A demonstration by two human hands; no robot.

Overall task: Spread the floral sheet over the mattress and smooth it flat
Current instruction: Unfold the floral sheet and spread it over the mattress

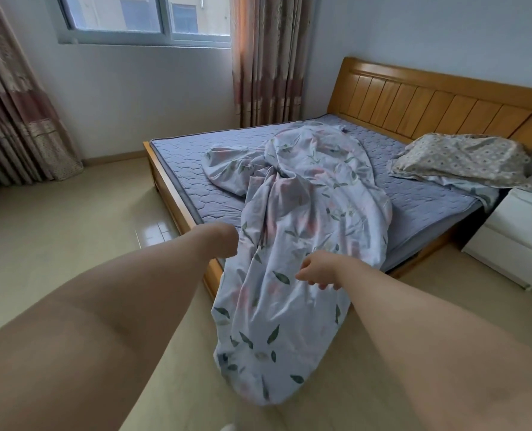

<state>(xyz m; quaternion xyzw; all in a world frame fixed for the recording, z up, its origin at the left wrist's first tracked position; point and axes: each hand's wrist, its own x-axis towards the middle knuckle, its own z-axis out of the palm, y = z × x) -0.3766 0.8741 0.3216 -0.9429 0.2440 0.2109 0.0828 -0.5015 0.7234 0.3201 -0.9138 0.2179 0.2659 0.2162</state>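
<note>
— Nearest us are our own arms: the left arm (103,306) fills the lower left of the frame and the right arm (429,337) the lower right. Both reach up toward the middle.

— And the hands?

— Our left hand (222,241) is curled into a ball, tight against the left edge of the sheet (289,213). Its fingers are hidden from us, so we cannot tell whether they pinch cloth or nothing. Our right hand (317,270) hangs just over the sheet, fingers loose and apart, holding nothing.

— Where does the sheet lie?

— It is bunched into one long, rumpled rope. Its long axis runs from the upper middle of the frame, on the mattress (180,160), down over the foot corner of the bed to the floor (72,228) at lower centre. The mattress is bare on either side of it.

— So what does our next move turn on?

— In our judgement, it turns on that axis. The rope points straight away from us and passes between our hands. The left hand is on its left flank. The right hand is above its middle, lower in the frame and so nearer to us. To spread it we must pull across the axis, toward frame left and frame right. We must also lift the tail off the floor.

— Which hand leads?

— We think the right, since it is free and already over the cloth.
</note>
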